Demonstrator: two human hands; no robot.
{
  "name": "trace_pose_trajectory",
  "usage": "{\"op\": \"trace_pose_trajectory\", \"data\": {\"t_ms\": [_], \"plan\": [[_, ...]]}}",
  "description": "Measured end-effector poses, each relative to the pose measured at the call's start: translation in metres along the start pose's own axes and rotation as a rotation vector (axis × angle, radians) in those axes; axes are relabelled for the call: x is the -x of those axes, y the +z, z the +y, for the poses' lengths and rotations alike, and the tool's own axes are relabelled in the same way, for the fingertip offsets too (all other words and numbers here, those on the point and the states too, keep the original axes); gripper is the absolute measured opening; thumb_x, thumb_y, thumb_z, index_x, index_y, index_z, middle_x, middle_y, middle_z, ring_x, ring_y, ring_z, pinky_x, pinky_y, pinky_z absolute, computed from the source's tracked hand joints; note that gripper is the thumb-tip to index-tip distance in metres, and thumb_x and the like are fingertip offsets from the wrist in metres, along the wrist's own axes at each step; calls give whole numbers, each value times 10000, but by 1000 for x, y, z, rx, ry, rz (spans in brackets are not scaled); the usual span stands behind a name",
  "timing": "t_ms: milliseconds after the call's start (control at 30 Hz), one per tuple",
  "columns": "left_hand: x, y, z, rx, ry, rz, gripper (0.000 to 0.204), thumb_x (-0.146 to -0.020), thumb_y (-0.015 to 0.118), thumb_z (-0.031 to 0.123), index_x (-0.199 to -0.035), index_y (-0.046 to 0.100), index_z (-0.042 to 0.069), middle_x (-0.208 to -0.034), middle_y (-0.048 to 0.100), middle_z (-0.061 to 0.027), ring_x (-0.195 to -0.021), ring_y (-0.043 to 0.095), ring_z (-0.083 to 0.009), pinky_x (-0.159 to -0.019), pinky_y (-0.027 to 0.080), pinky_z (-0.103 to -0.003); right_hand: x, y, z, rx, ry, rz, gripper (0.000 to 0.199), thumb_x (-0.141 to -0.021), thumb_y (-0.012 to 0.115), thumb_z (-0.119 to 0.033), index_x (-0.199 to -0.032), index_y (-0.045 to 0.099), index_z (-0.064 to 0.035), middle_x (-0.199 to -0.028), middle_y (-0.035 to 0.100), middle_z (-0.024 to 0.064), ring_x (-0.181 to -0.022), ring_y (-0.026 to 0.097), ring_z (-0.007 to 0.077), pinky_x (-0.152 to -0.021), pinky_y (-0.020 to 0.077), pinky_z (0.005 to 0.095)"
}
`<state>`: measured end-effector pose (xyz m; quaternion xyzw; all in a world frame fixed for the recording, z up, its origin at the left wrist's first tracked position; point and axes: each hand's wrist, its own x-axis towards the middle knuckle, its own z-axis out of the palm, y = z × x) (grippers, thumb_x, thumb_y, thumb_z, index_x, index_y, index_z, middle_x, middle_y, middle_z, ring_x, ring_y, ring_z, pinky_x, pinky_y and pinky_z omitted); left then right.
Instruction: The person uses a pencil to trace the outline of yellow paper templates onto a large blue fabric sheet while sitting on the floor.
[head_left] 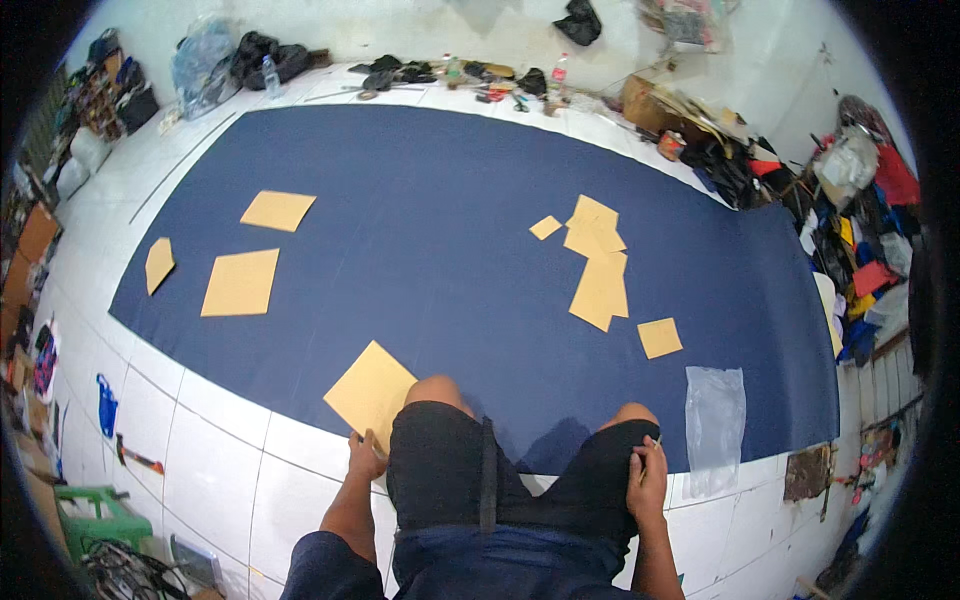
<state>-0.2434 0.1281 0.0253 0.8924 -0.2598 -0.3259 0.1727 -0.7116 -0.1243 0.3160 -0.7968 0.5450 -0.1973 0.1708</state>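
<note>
A tan card piece [368, 392] lies by my left knee, over the near edge of a large dark blue sheet [430, 200]. My left hand [367, 457] grips its lower corner, with the thumb on top. Beside my right knee, my right hand [648, 482] is closed around a thin pen-like thing [655, 440], mostly hidden by the fingers. More tan card pieces rest on the sheet: a squarish one [241, 283] and a slanted one [278, 211] at the left, an overlapping group [598, 285] right of centre, and a small one [660, 338] nearer my right knee.
A clear plastic bag [714, 425] lies across the sheet's near edge at the right. White tiles [215, 430] surround the sheet. A hammer [140, 456] and a green stool [105, 520] are at the left. Bottles, bags and scraps line the wall; a clutter heap [860, 240] borders the right.
</note>
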Motion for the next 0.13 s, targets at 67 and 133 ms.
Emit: {"op": "trace_pose_trajectory", "data": {"t_ms": [67,133], "plan": [[11,-3,27,16,-49,-19,1000,-738,860,368,-1551,361,66,-1586,191,-337,-1481,264,-469,-1196,353,-450,-2,-2,3,-32,159,-29,183,-1006,573,-148,-1123,618,-14,-1446,539,242,-1368,451,449,-1161,336,513],[11,-10,6,-41,-63,-26,954,-807,822,364,-1574,322,96,-1613,161,-314,-1489,257,-461,-1204,339,-461,-7,8,-5,-3,105,-25,192,-1004,588,-150,-1141,612,-18,-1462,528,236,-1376,447,437,-1167,323,521]]}}
